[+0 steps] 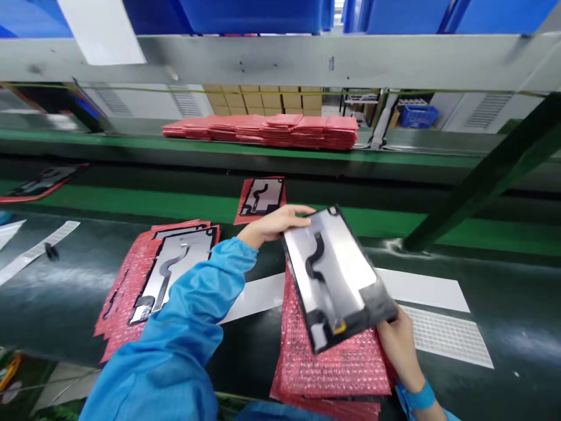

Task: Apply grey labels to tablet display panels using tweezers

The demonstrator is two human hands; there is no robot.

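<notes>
A flat silver display panel (pixel 337 275) with a black flex cable on its back hangs tilted above a stack of pink bubble-wrap bags (pixel 328 362). My left hand (pixel 276 225), in a blue sleeve, grips the panel's far top edge. My right hand (pixel 397 345) holds its near lower corner. To the left, another panel (pixel 175 269) lies on a second pile of pink bags (pixel 127 292).
A third panel on a pink bag (pixel 262 199) rests on the green conveyor belt (pixel 131 202). A long row of stacked pink bags (pixel 272 130) sits on the far shelf. White sheets (pixel 433 292) and strips (pixel 30 251) lie on the dark bench. Blue bins (pixel 263 14) overhead.
</notes>
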